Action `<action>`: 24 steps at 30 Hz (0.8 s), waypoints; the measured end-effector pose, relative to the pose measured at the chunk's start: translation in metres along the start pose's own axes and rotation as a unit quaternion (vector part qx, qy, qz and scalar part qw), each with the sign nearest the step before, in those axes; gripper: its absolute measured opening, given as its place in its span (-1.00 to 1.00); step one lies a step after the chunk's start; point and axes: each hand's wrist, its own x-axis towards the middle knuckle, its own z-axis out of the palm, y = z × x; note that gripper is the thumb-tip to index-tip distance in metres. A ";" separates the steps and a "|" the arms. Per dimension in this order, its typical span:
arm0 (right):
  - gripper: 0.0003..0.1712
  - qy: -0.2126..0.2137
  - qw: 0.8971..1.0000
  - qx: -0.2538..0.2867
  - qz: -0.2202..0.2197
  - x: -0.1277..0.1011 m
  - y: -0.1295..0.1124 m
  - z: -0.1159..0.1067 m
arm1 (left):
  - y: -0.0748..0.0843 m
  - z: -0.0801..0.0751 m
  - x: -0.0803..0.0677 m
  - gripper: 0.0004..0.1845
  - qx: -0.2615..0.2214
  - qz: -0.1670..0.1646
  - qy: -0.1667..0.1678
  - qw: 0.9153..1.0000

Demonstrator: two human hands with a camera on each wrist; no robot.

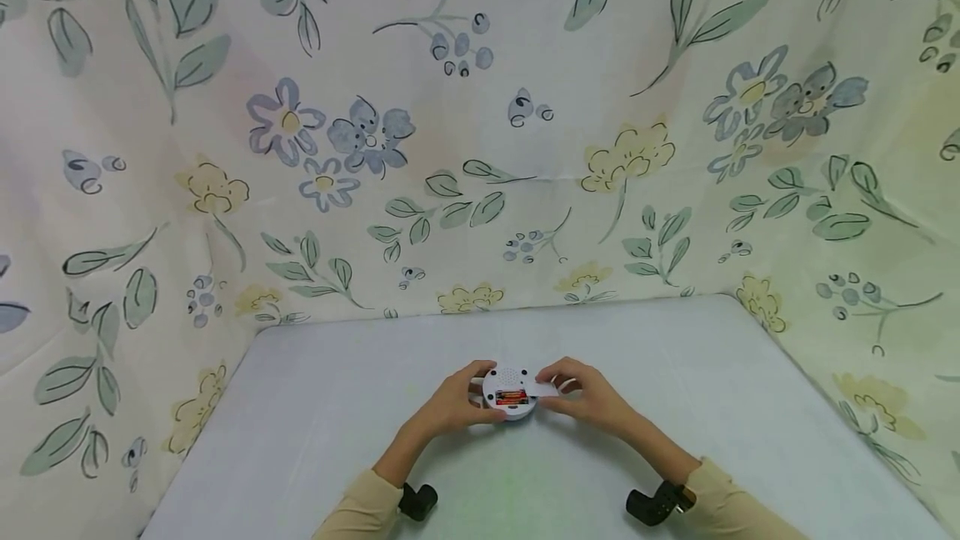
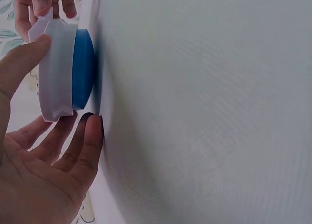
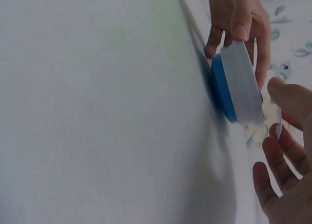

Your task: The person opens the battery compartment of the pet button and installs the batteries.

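Observation:
A round white device point(image 1: 512, 377) with a blue face lies on the table, its back turned up. Small holes dot that back, and red batteries point(image 1: 512, 397) sit in its uncovered compartment. My left hand point(image 1: 455, 401) grips the device by its rim, thumb on the near side and fingers on the far side. To the right, my right hand point(image 1: 588, 394) pinches a thin white battery cover point(image 1: 544, 389) between thumb and fingers. In the right wrist view the cover point(image 3: 279, 124) is seen edge-on, apart from the device point(image 3: 243, 83). The blue face point(image 2: 83, 70) points down toward the tabletop.
A white-covered table point(image 1: 337, 407) spreads around both hands. Behind it and at the sides hangs a floral cloth point(image 1: 480, 215). Black wrist cameras point(image 1: 418, 502) are strapped near the sleeves.

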 end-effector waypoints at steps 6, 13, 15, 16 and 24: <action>-0.66 -0.006 1.000 -0.011 0.013 0.004 -0.006 0.010 | 0.001 -0.001 -0.001 -0.17 0.000 0.011 -0.001 1.000; -0.68 0.005 1.000 -0.008 -0.007 0.005 -0.009 0.017 | 0.002 -0.001 -0.002 -0.17 -0.006 0.000 -0.003 1.000; -0.71 0.011 1.000 -0.012 -0.023 0.006 -0.008 0.020 | 0.002 -0.001 -0.001 -0.17 -0.006 -0.001 -0.003 1.000; -0.72 0.012 0.999 -0.017 -0.028 0.007 -0.008 0.021 | 0.001 -0.001 -0.001 -0.17 -0.006 -0.002 -0.003 1.000; -0.75 0.031 0.996 -0.061 -0.064 0.011 -0.009 0.028 | 0.002 0.000 -0.002 -0.16 -0.005 -0.003 -0.002 1.000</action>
